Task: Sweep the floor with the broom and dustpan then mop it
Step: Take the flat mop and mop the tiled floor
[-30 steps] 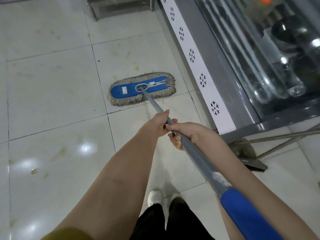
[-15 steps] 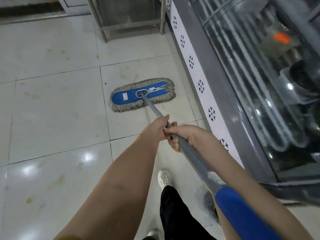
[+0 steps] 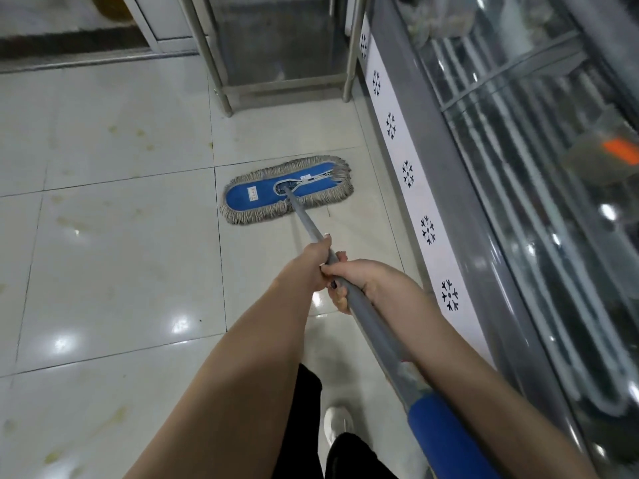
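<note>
A flat mop with a blue pad and grey fringe (image 3: 287,190) lies flat on the white tiled floor (image 3: 114,257) ahead of me. Its grey pole (image 3: 366,316) runs back toward me and ends in a blue grip (image 3: 446,440) at the lower right. My left hand (image 3: 307,266) grips the pole further down toward the mop head. My right hand (image 3: 359,283) grips the pole just behind it, the two hands touching. No broom or dustpan is in view.
A glass-fronted display cooler with a white snowflake strip (image 3: 428,229) runs along the right side. A metal-framed cabinet (image 3: 276,46) stands on legs straight ahead. Yellowish stains (image 3: 117,133) mark the tiles to the left. My shoe (image 3: 339,425) is below.
I have walked forward along the cooler, pushing the mop ahead across the tile joints. The metal cabinet has come closer. Both hands keep the same grip on the pole.
</note>
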